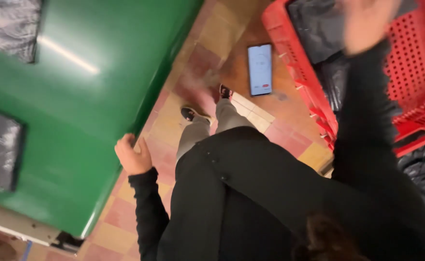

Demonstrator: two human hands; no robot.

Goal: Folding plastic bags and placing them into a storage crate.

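Head view shows our left hand (131,155) at about eight o'clock, fingers curled in a loose grip over the edge of the green counter (77,121), whose long edge runs from one o'clock down to seven. Our right hand (367,21) is blurred at one o'clock over the red crate (410,72) (we cannot tell its grip); a phone (259,69) lies on the floor (125,212) between.

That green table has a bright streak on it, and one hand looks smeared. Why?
Head view: the streak on the green table is glare from a lamp overhead; the right hand above the red crate is motion-blurred; the left hand on the table edge and the phone on the floor look sharper.
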